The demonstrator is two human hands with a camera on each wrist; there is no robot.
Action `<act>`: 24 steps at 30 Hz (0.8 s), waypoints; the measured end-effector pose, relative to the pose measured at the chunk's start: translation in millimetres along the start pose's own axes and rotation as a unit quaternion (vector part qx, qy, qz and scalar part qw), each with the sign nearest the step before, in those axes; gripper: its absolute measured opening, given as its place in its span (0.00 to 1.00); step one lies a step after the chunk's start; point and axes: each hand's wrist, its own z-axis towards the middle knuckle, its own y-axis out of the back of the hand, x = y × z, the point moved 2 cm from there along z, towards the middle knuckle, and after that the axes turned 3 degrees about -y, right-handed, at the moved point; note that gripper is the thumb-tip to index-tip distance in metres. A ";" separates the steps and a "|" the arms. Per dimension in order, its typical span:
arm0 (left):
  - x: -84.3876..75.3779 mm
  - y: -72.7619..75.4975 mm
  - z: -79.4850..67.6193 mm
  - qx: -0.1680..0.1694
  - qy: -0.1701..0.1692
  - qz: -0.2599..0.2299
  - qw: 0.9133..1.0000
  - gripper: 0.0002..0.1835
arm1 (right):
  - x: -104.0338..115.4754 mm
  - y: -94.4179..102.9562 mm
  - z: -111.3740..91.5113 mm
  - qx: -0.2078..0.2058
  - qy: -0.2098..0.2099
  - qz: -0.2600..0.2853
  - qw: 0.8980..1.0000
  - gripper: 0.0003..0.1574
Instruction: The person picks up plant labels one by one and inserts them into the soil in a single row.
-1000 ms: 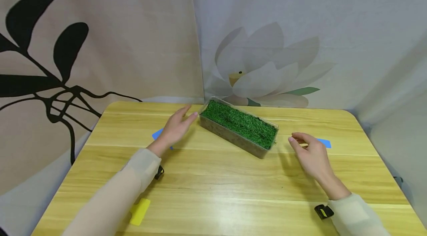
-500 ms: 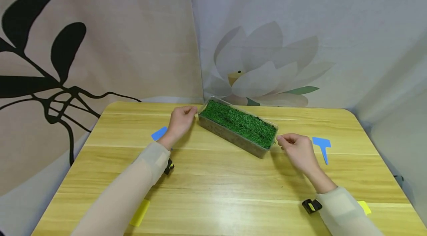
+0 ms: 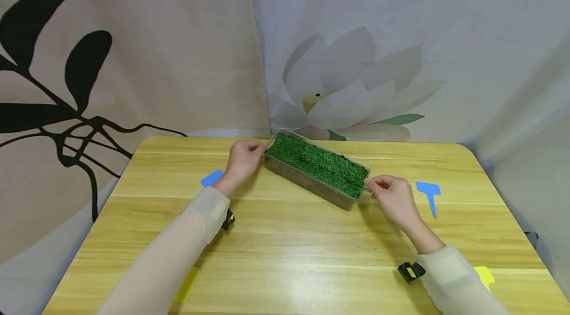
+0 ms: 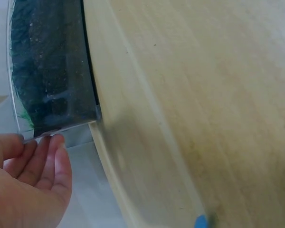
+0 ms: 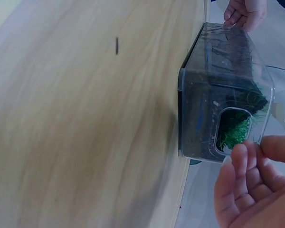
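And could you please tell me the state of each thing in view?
Clear box: upright, set diagonally on the table
Green grass: inside the box
Left hand: pinching the box's left end
Right hand: pinching the box's right end
Right blue tag: lying flat
Left blue tag: partly hidden
Right yellow tag: partly hidden by right sleeve
Left yellow tag: partly hidden by left sleeve

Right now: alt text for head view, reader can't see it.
A person's left grip and right grip pinch opposite ends of a clear box of green grass, angled near the far edge of a wooden table. A blue T-shaped tag lies at right; another blue piece and two yellow pieces are partly hidden by arms.
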 end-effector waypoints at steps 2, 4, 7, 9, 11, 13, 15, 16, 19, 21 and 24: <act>-0.8 0.5 0.7 0.000 0.001 0.004 1.000 0.13 | 0.4 -0.2 0.3 0.002 -0.002 0.002 1.000 0.22; -1.3 1.0 1.2 0.001 0.002 0.007 1.000 0.14 | -0.1 -0.3 1.1 0.003 -0.007 0.002 1.000 0.22; -1.8 1.8 0.7 0.004 0.008 0.009 1.000 0.14 | -0.9 -0.5 2.4 0.004 -0.013 0.002 1.000 0.21; -1.8 2.2 0.2 0.005 0.012 0.011 1.000 0.14 | -1.3 -0.3 3.3 0.004 -0.016 0.002 1.000 0.21; -1.3 2.7 -0.5 0.004 0.013 0.013 1.000 0.14 | -0.9 -0.2 3.2 0.005 -0.014 0.003 1.000 0.21; -1.0 2.8 -1.1 0.004 0.012 0.015 1.000 0.14 | -0.3 0.2 3.0 0.006 -0.014 0.004 1.000 0.21; -1.3 3.4 -2.1 0.003 0.009 0.019 1.000 0.13 | 0.5 0.5 2.2 0.007 -0.015 0.005 1.000 0.21; -1.3 3.6 -2.6 0.004 0.008 0.019 1.000 0.13 | 0.6 0.4 1.8 0.008 -0.016 0.005 1.000 0.21; -0.8 5.2 -4.7 0.006 0.004 0.021 1.000 0.13 | 0.0 0.1 1.3 0.009 -0.021 0.002 1.000 0.19; -0.5 6.4 -6.5 0.008 0.003 0.021 1.000 0.12 | -1.0 -0.3 1.4 0.008 -0.022 0.000 1.000 0.18; 0.7 8.5 -8.5 0.014 -0.002 0.019 1.000 0.12 | -1.9 -0.1 1.5 0.008 -0.020 -0.003 1.000 0.18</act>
